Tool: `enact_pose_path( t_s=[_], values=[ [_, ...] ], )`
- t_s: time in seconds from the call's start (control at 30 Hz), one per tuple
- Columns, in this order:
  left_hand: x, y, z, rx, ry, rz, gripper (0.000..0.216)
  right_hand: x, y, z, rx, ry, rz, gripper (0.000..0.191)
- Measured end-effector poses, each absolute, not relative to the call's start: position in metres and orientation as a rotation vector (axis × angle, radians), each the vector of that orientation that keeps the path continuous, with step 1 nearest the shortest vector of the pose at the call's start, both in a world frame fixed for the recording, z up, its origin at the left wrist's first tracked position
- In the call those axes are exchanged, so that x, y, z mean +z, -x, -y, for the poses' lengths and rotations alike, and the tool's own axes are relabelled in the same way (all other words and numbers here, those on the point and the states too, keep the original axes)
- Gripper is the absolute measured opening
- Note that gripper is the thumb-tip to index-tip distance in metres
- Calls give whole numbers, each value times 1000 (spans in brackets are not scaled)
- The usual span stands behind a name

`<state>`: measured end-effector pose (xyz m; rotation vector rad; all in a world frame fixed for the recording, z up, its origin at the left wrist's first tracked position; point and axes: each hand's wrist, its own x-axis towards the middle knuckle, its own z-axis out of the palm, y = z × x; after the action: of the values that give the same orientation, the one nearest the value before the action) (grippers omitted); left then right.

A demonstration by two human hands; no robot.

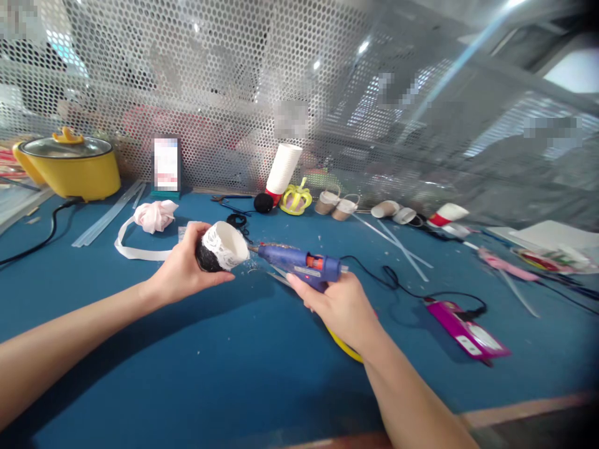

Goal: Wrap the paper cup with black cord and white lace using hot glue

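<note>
My left hand point(187, 265) is closed round a small cup point(228, 245), tilted with its white mouth facing right. White lace wraps its upper part, and a black band covers the lower part. In my right hand point(344, 305) is a blue glue gun point(299, 260), its nozzle at the cup's rim; whether it touches I cannot tell. Under the right hand lie scissors, of which a yellow handle point(344, 346) shows. White ribbon point(140, 252) runs from beside my left hand to a pale pink ribbon bundle point(156, 216).
A yellow electric pot point(82, 171) stands at the back left near glue sticks point(107, 215) and a phone point(166, 165). Along the perforated panel sit stacked paper cups point(284, 168), a yellow crown-like piece point(296, 199) and small baskets point(345, 208). A purple power strip point(468, 330) lies right, with a cord.
</note>
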<state>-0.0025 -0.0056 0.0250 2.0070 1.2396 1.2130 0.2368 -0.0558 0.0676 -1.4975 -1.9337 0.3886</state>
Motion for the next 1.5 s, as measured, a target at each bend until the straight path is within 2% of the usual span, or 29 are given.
enact_pose_path(
  t_s=[0.17,0.47,0.7,0.87,1.1,1.23,1.37,1.5],
  values=[
    [23,3,4,1228,-1987,-1225,68,71,-236,57,587,1486,1795,27],
    [27,3,14,1076,-1694,-820,74,59,-230,36,1514,1057,1140,26],
    [28,1,17,1041,-1580,-786,86,48,-220,34,1797,931,949,23],
    [27,1,15,1075,-1576,-783,81,46,-218,35,1704,1003,1042,27],
    [29,0,13,1081,-1616,-813,71,58,-225,45,1087,1294,1546,31],
    [28,-1,12,1062,-1663,-869,67,66,-229,48,900,1424,1708,33],
    [25,1,9,1068,-1714,-911,66,70,-233,48,911,1440,1731,31],
    [26,3,6,1093,-1695,-893,69,69,-235,44,1158,1258,1464,28]
  ],
)
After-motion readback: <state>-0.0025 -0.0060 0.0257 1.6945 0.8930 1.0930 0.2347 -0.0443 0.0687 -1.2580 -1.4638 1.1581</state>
